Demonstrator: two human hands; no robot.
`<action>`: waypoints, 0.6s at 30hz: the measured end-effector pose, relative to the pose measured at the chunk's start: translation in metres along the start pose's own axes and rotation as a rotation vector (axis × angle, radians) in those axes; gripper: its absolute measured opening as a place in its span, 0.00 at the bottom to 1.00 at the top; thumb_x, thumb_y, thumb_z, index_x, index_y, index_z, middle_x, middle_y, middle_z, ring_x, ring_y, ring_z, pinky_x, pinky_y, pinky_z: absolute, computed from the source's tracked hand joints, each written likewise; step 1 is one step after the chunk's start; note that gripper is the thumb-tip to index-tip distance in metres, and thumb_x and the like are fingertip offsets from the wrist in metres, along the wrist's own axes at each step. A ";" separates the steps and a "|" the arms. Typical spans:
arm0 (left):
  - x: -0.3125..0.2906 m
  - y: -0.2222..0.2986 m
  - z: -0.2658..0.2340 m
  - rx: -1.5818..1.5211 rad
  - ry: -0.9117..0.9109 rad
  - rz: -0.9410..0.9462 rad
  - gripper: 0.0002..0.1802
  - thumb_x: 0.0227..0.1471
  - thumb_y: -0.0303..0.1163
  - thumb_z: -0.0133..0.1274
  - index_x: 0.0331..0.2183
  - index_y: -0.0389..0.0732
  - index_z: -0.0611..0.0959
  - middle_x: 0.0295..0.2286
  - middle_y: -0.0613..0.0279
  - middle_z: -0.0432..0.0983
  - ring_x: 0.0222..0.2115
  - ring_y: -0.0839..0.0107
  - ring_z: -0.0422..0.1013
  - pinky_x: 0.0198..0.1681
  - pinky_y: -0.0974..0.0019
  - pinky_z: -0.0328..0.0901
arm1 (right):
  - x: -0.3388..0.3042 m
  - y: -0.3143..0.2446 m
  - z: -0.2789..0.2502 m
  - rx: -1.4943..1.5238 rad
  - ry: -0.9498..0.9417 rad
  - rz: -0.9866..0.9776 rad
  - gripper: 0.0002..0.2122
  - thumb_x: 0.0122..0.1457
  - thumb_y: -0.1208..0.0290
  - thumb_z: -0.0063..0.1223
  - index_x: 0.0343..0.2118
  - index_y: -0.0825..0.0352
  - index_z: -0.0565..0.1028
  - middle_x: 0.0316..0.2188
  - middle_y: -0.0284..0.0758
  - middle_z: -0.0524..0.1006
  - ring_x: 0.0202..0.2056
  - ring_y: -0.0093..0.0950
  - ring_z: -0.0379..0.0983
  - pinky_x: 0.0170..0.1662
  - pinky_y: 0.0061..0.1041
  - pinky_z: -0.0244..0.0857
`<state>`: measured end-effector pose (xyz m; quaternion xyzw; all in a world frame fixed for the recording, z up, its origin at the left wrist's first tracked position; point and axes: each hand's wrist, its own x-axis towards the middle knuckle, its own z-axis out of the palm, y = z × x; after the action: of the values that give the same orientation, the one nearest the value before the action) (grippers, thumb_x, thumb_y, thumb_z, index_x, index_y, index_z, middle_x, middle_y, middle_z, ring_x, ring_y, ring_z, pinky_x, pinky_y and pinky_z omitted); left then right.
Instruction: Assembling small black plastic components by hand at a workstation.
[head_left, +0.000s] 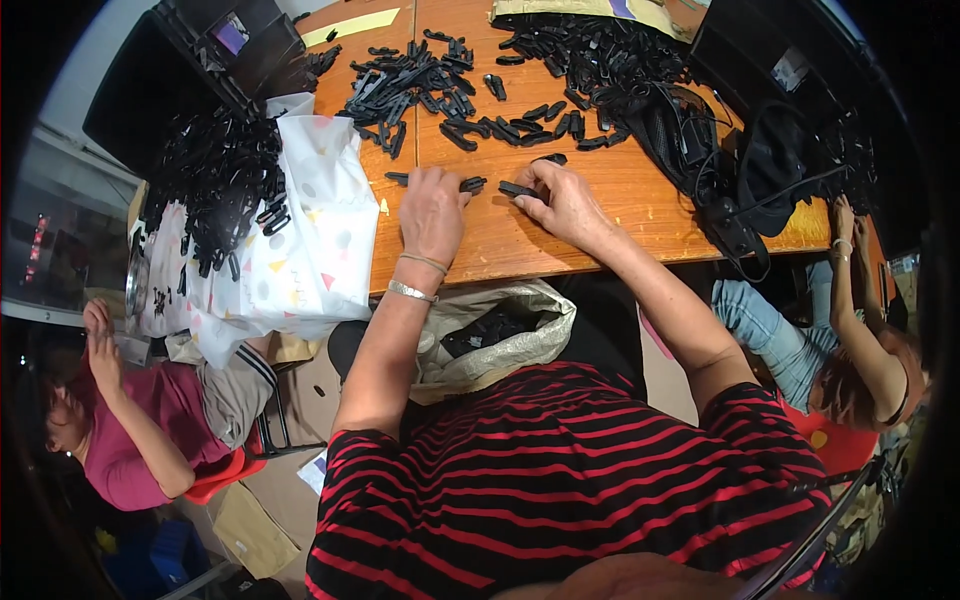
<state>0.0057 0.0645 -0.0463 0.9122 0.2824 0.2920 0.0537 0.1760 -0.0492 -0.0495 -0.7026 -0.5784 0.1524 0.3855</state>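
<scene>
My left hand (433, 215) is closed over black plastic near the table's front edge. A black plastic piece (473, 184) pokes out by its thumb and another black end (397, 178) shows at its left; I cannot tell whether they are one part. Just to the right, my right hand (568, 205) pinches a small, narrow black plastic piece (515, 190) between thumb and fingers. The two held pieces point toward each other with a small gap between. Behind the right fingers lies another black piece (552, 158).
Clip-like black parts form a pile (400, 85) and a larger heap (600, 50) farther back. A patterned white plastic sheet (330, 200) bears more parts at left. A black mesh bag (775, 165) lies right. An open woven sack (545, 345) sits below the edge. People sit at both sides.
</scene>
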 end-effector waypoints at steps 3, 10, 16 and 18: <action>-0.001 -0.001 0.002 -0.584 -0.065 -0.340 0.09 0.45 0.23 0.59 0.32 0.35 0.80 0.29 0.58 0.77 0.29 0.66 0.73 0.30 0.67 0.67 | -0.002 -0.013 0.000 0.120 0.028 0.108 0.07 0.53 0.76 0.57 0.34 0.71 0.74 0.24 0.34 0.75 0.23 0.19 0.71 0.26 0.23 0.64; -0.009 0.017 -0.015 -1.381 -0.111 -0.663 0.13 0.50 0.20 0.54 0.40 0.33 0.75 0.31 0.64 0.76 0.27 0.80 0.72 0.29 0.79 0.67 | -0.006 -0.039 0.010 0.568 0.150 0.151 0.08 0.55 0.79 0.55 0.38 0.71 0.72 0.17 0.28 0.74 0.20 0.14 0.70 0.23 0.15 0.62; -0.015 0.019 -0.011 -1.359 -0.013 -0.480 0.14 0.49 0.17 0.54 0.40 0.32 0.75 0.35 0.62 0.75 0.34 0.79 0.72 0.37 0.78 0.68 | -0.006 -0.041 0.020 0.390 0.164 0.026 0.07 0.53 0.79 0.58 0.35 0.70 0.74 0.15 0.26 0.73 0.17 0.11 0.68 0.20 0.13 0.60; -0.017 0.018 -0.011 -1.343 -0.017 -0.470 0.14 0.49 0.17 0.54 0.40 0.32 0.74 0.35 0.61 0.75 0.35 0.78 0.72 0.39 0.77 0.68 | -0.007 -0.042 0.021 0.429 0.151 0.063 0.08 0.51 0.79 0.59 0.34 0.70 0.75 0.16 0.26 0.73 0.17 0.11 0.67 0.20 0.13 0.60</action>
<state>-0.0034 0.0394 -0.0414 0.5993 0.2303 0.3765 0.6678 0.1316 -0.0464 -0.0347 -0.6317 -0.4802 0.2308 0.5631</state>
